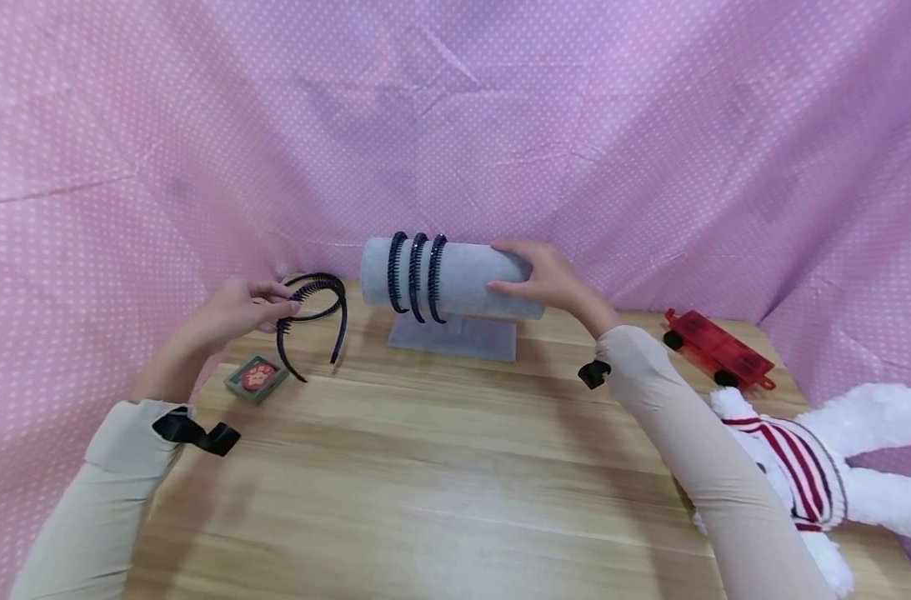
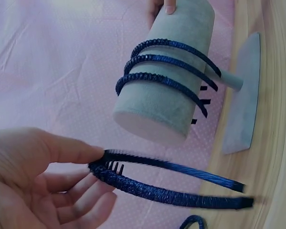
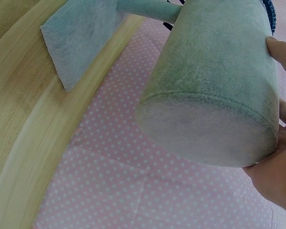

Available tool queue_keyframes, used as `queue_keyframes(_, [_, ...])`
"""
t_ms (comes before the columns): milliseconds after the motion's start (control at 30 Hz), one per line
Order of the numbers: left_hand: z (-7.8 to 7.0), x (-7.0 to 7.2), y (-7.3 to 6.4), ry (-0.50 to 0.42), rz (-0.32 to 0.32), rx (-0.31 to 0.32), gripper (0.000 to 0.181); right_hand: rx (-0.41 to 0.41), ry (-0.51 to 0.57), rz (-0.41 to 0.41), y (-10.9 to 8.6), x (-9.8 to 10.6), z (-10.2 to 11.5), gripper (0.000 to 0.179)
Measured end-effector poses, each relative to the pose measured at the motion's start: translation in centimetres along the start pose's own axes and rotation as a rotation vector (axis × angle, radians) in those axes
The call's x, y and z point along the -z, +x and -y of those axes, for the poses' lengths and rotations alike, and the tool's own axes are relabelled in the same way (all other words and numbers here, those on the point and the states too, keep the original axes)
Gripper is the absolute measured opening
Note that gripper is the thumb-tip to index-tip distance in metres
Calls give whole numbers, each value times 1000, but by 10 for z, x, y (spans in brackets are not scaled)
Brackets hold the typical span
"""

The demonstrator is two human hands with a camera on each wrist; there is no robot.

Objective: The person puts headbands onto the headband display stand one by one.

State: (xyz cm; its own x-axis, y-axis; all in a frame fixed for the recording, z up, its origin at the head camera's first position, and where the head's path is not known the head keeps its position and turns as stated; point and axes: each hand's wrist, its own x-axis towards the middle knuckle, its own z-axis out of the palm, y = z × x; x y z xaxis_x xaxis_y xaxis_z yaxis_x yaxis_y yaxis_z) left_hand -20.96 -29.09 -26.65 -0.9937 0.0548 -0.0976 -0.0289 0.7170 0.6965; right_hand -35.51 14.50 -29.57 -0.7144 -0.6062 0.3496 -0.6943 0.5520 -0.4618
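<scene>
My left hand (image 1: 233, 312) pinches a dark blue headband (image 2: 171, 193) near the top of its arch, between thumb and fingers. Its two ends point away from the hand, and comb teeth show on its inner side. Part of another dark headband (image 2: 194, 218) shows below it in the left wrist view. To the right stands a grey velvet display stand (image 1: 473, 279), a horizontal roll on a flat base. Three dark headbands (image 1: 417, 279) sit side by side over its left half. My right hand (image 1: 548, 275) grips the roll's right end, thumb in front and fingers over the top.
A small box with a red picture (image 1: 257, 377) lies on the wooden table (image 1: 425, 467) below my left hand. At the right are a red toy cart (image 1: 718, 343) and a white plush toy (image 1: 800, 467) in a striped top. Pink dotted cloth (image 1: 455, 125) hangs behind.
</scene>
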Motion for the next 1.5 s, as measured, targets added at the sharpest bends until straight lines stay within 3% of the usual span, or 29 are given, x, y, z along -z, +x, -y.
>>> queue_keyframes(167, [-3,-8,3,-135,-125,3,46,3,-6,-5,0,1,0,67])
queue_keyframes(467, [-13,-28,13,-303,-377,-81,44,8,-12,-15,0,0,0,66])
queue_keyframes(633, [-22,-41,21,-412,-461,-162,37,13,1,-20,1,-1,1,66])
queue_keyframes(800, [-26,-48,27,-444,-470,-212,35,12,-8,-22,0,-1,2,66])
queue_keyframes(1033, [-21,-45,32,-458,-447,-191,35,22,-8,-22,-1,-1,2,65])
queue_keyframes(1200, [-15,-40,35,-620,-391,-187,17,24,-12,-24,-1,-1,1,66])
queue_keyframes(1333, [-14,-37,37,-752,-332,-187,17,26,-9,-31,-1,-1,1,65])
queue_keyframes(1500, [-11,-39,39,-778,-321,-184,17,24,-14,-28,-1,-2,-1,65])
